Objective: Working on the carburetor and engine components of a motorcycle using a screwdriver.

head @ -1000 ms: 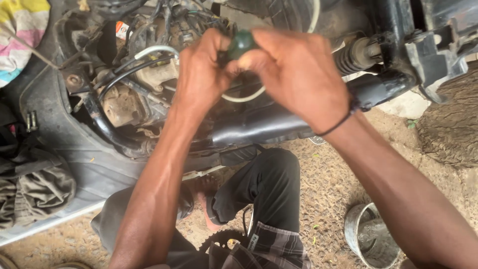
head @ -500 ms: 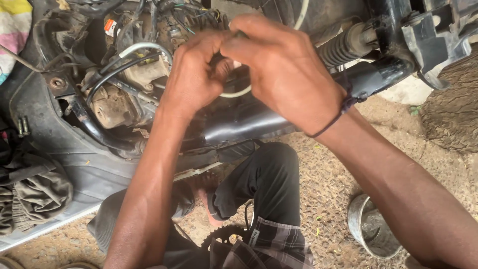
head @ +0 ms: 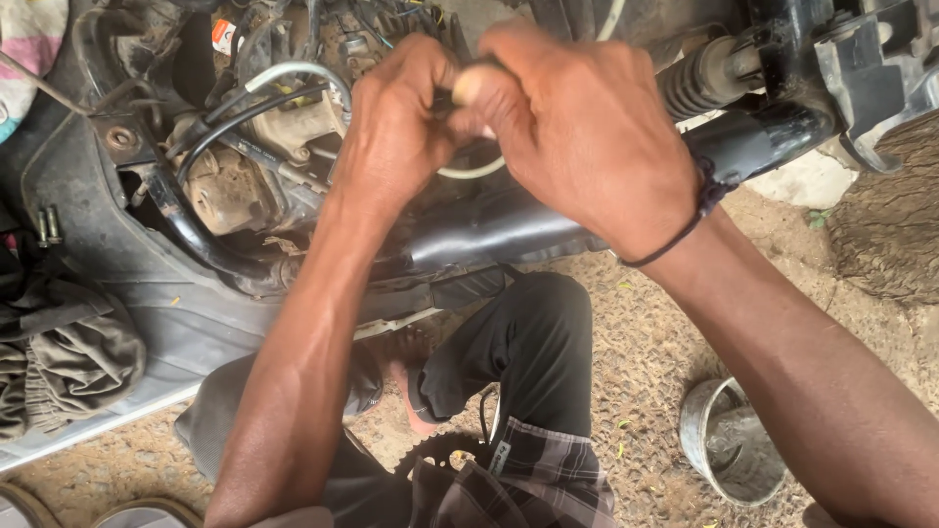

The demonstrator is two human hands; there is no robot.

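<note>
Both hands meet at the far middle of the view, over the exposed engine (head: 245,156) of a motorbike lying open on sandy ground (head: 646,362). The right hand (head: 587,127) is curled tight around a small pale, rounded object (head: 468,86), of which only the tip shows between thumb and forefinger; what kind of thing it is cannot be told. The left hand (head: 396,127) is closed narrow, fingertips pinched against the same spot, touching the right hand. A thin white cable (head: 469,173) loops out just beneath the 2 hands. A dark cord bracelet (head: 675,230) circles the right wrist.

To the left of the hands, grey and black hoses (head: 284,78) arch over the engine. To the right, a coiled shock absorber (head: 699,83) runs toward black bodywork (head: 871,68). A long black panel (head: 509,230) lies just near of the hands. Nearer still, the person's knee in dark trousers (head: 528,342) is bent, a toothed sprocket (head: 440,455) beside it. A metal bucket (head: 729,455) stands on the ground at near right, and crumpled olive cloth (head: 68,357) lies at the left edge.
</note>
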